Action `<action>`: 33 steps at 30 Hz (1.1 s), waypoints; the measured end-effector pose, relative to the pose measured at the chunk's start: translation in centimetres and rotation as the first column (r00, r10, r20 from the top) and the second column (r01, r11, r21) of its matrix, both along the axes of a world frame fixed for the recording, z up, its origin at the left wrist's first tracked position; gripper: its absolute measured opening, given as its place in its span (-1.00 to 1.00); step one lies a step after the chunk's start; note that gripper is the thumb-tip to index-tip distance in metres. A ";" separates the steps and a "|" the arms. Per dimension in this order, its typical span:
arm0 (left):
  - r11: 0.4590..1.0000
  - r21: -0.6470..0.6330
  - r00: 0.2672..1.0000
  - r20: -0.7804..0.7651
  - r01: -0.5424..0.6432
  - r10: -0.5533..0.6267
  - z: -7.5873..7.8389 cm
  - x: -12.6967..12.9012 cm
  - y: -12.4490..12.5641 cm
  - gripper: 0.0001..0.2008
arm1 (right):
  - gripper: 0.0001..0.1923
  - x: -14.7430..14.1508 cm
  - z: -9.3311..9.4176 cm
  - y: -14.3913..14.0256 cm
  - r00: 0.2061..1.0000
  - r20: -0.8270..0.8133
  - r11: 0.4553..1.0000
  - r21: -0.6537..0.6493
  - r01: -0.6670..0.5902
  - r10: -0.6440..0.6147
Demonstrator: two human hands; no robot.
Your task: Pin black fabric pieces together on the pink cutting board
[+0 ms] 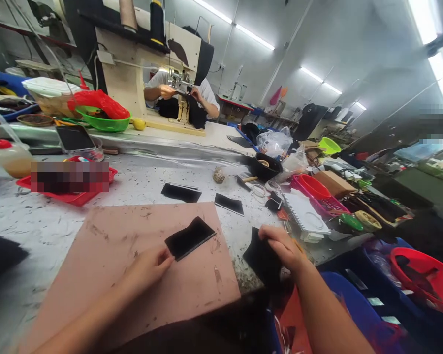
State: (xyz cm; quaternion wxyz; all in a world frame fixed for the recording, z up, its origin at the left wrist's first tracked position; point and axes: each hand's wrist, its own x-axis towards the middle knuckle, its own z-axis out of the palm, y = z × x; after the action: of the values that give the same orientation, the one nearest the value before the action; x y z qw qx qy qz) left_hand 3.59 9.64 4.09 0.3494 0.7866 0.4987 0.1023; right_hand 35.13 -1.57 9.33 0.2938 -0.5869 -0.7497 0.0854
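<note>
Pinches a black piece (191,236) by its corner with left fingers (167,254), likely to steady it on the mat (114,241); grips a second piece (258,253) with right fingers (273,233).

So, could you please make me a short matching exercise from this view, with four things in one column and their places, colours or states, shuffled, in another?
Column one
1. left hand
2. spiral notebook
3. right hand
4. board

Column two
A. pinkish, with dark smudges
B. holding a black piece off the board's right side
C. white, lying flat on the worktable
D. fingertips at the corner of another black piece, over the board

Pairs: 1-D, 2-C, 3-B, 4-A
</note>
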 end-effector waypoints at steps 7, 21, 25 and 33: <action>0.928 0.288 0.970 -0.111 0.238 -0.214 -0.2 -1.4 -2.5 -0.79 | -0.95 -10.3 -1.3 5.5 0.925 0.030 0.858 -0.385 -0.340 0.380; 0.521 0.724 0.865 -0.215 0.453 -0.453 -3.4 -2.7 -2.0 -0.69 | -0.89 -13.2 -3.5 7.2 0.971 0.107 0.894 -0.422 -0.152 0.216; 0.488 0.756 0.866 -0.203 0.435 -0.457 -3.0 -2.7 -2.1 -0.69 | -0.88 -13.5 -3.5 7.1 0.971 0.138 0.896 -0.429 -0.117 0.193; 0.513 0.746 0.869 -0.178 0.425 -0.462 -3.3 -2.6 -2.3 -0.69 | -0.89 -13.7 -3.7 6.9 0.976 0.152 0.904 -0.422 -0.076 0.153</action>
State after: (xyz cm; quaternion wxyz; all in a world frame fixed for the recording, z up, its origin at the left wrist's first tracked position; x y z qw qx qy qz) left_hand 1.04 7.38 0.84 0.0085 0.9566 0.1820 0.2276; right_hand 21.47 5.35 5.59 0.0878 -0.5957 -0.7715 0.2054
